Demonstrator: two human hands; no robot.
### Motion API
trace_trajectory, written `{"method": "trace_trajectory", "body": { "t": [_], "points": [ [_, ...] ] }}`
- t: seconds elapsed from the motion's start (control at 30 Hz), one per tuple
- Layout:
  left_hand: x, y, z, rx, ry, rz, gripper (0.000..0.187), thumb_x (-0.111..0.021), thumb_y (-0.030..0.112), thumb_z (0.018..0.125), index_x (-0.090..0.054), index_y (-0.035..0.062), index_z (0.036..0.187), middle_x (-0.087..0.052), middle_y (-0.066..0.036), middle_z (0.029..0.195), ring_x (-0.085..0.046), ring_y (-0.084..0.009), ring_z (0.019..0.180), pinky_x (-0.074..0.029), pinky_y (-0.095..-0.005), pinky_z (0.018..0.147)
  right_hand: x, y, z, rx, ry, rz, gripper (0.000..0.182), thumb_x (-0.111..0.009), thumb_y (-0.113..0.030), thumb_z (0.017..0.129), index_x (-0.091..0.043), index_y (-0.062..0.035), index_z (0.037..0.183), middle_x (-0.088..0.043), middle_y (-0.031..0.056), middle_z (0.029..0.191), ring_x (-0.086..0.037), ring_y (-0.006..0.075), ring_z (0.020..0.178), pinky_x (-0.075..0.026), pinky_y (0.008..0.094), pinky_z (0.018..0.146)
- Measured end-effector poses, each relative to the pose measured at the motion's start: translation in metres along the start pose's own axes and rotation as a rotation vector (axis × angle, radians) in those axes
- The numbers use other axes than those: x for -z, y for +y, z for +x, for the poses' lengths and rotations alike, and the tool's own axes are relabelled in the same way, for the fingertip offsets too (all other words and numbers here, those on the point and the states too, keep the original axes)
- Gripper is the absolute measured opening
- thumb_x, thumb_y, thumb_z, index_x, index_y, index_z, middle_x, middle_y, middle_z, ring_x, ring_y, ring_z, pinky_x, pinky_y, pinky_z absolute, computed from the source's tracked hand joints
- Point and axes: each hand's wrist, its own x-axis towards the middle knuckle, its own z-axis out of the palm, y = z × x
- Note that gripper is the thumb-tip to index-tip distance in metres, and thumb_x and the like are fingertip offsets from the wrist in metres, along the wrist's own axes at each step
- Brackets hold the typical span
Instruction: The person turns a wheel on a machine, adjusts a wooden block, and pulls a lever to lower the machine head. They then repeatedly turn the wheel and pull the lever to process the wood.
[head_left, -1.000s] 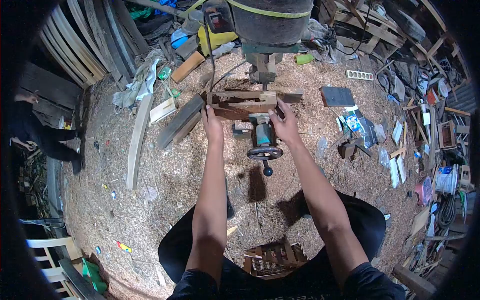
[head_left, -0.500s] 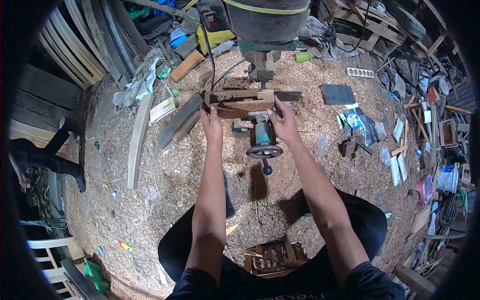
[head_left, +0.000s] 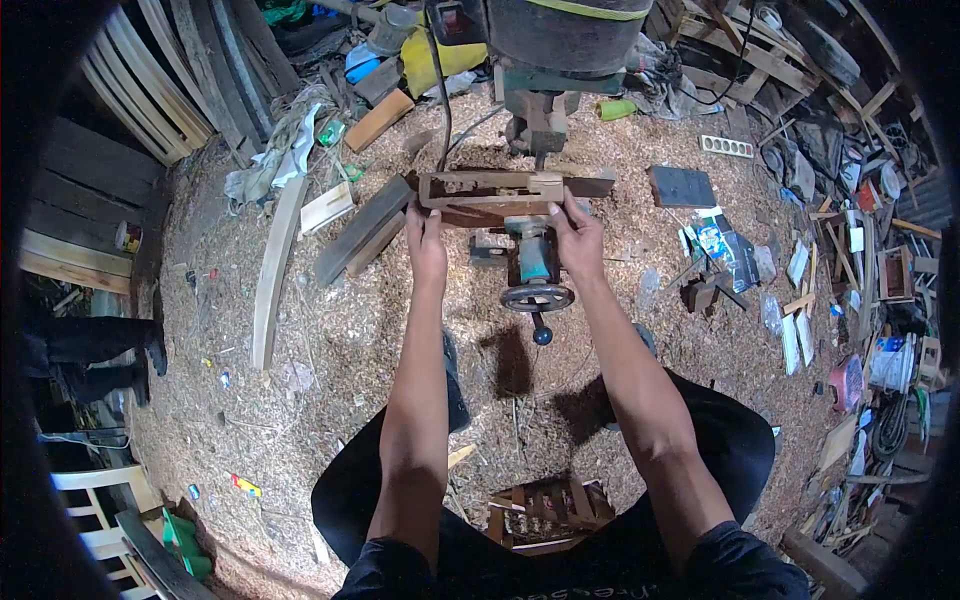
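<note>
Both hands hold a long, box-like wooden frame [head_left: 470, 209] with an open slot along its top, set crosswise on a machine's work table. My left hand [head_left: 427, 245] grips its left end, thumb on the near face. Around the right end my right hand [head_left: 577, 235] is closed, thumb on the near side and fingers behind. A small pale block [head_left: 547, 184] sits at the frame's right end, beneath the drill press's spindle [head_left: 541, 158]. Below the frame stands a green column with a round handwheel [head_left: 537, 298] and a lever with a dark ball knob [head_left: 542, 337].
Wood shavings cover the floor [head_left: 330, 400]. Dark beams [head_left: 365, 235] lie left of the machine, beside a long pale board [head_left: 276, 280]. A black block [head_left: 681, 187] and a power strip [head_left: 726, 147] lie right. Another person's legs [head_left: 100, 345] are at far left. A slatted wooden piece [head_left: 548, 510] lies between my knees.
The view has shifted slightly, so machine and frame appear a little further right. Both hands keep their hold on the frame. The other person's legs at left have changed position.
</note>
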Motion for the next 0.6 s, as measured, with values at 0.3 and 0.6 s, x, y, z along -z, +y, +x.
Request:
{"method": "trace_trajectory", "body": {
  "t": [0.3, 0.6],
  "points": [
    [-0.008, -0.002, 0.0, -0.11, -0.088, 0.096, 0.06, -0.052, 0.013, 0.097, -0.029, -0.003, 0.15, -0.036, -0.019, 0.153, -0.033, -0.0283, 0.142, -0.022, -0.0372, 0.118, 0.014, 0.008, 0.008, 0.01, 0.038, -0.041, 0.04, -0.066, -0.01, 0.095, -0.059, 0.0042, 0.131, -0.065, 0.0155, 0.127, -0.059, 0.0167, 0.117, -0.041, 0.0284, 0.104],
    [-0.014, 0.001, -0.008, -0.184, -0.037, 0.298, 0.072, -0.06, 0.01, 0.093, -0.022, -0.0059, 0.152, -0.033, -0.022, 0.154, -0.03, -0.0297, 0.144, -0.019, -0.0366, 0.119, 0.014, 0.001, 0.005, 0.042, 0.023, -0.036, 0.039, -0.065, -0.01, 0.096, -0.058, 0.0029, 0.132, -0.064, 0.016, 0.127, -0.059, 0.0162, 0.116, -0.042, 0.0288, 0.103]
  ]
}}
